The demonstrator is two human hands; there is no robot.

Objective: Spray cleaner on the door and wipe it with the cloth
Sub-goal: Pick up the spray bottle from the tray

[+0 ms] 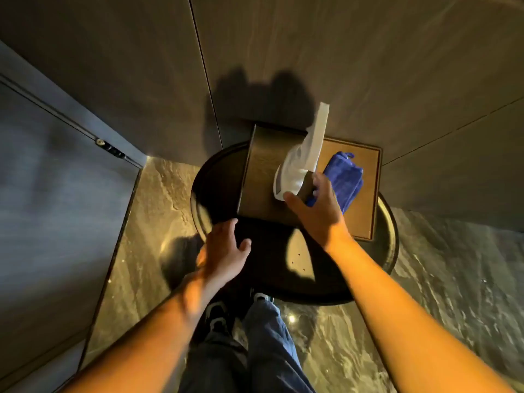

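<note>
While the right hand (pixel 314 205) is clamped on the spray bottle (pixel 303 160), the blue cloth (pixel 346 177) lies just right of it. Left hand (pixel 226 245) hangs open, farther away.

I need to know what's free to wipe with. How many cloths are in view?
1: a blue cloth folded on the brown tray, just right of the white spray bottle. Others may be hidden.

The white spray bottle (pixel 300 163) sits tilted in my right hand (pixel 314 211), its nozzle end pointing up toward the wall. Just beside it to the right, the blue cloth (pixel 344 180) lies folded on the brown tray. The grey door (pixel 56 165) stands to my left.
</note>
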